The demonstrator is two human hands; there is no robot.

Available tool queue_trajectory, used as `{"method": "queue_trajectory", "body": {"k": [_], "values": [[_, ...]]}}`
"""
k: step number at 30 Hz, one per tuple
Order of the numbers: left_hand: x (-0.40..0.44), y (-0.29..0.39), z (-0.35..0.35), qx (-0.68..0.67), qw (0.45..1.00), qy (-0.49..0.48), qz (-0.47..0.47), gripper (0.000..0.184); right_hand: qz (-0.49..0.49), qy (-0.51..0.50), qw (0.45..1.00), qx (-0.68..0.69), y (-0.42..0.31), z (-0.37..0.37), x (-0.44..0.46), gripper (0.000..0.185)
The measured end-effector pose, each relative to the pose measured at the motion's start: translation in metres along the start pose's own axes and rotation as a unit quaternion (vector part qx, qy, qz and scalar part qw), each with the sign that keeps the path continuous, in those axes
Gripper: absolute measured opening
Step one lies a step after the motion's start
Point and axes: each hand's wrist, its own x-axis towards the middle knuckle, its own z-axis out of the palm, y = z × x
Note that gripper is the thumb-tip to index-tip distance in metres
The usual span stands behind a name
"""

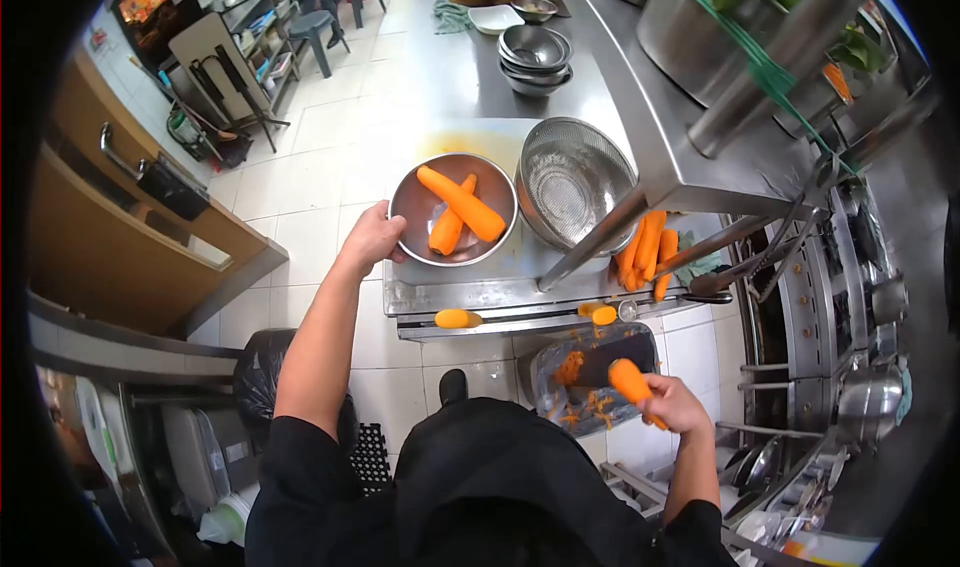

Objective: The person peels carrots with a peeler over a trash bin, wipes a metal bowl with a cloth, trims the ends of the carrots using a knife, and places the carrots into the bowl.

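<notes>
My left hand (374, 237) grips the left rim of a steel bowl (412, 219), thumb over the edge. Two peeled carrots (462, 207) lie crossed inside it. The bowl sits at the left of the steel counter, on a pale cutting board (440, 139). My right hand (678, 405) is closed around a carrot (628, 379), held over a lined bin (640, 343). Orange peelings (568, 367) lie in that bin and on its liner. A perforated colander (575, 182) stands tilted just right of the bowl. More carrots (642, 252) are piled right of the colander.
Two orange-yellow handles (456, 319) stick out along the counter's front edge. A raised steel shelf (740, 172) with pots overhangs the right side. Stacked metal bowls (536, 57) stand farther back. A black-bagged bin (262, 367) is at left; stoves (805, 297) line the right.
</notes>
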Motion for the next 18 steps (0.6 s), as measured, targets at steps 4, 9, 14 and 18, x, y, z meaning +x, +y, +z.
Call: {"method": "queue_trajectory", "body": {"k": [4,9,14,18], "values": [[-0.008,0.013,-0.001,0.373,0.858,0.241,0.257,0.046,-0.111,-0.008,0.993,-0.034,-0.052,0.079,0.003,0.048],[-0.001,0.050,0.033,0.599,0.669,0.033,0.439,0.048,-0.229,0.122,0.939,-0.224,-0.099,0.147,0.099,0.050],[0.031,0.052,0.033,0.659,0.620,-0.040,0.423,0.034,-0.195,0.208,0.922,-0.263,-0.115,0.185,0.189,0.055],[0.031,0.055,0.020,0.634,0.623,-0.003,0.459,0.031,-0.276,0.323,0.863,-0.273,-0.109,0.196,0.228,0.067]]}}
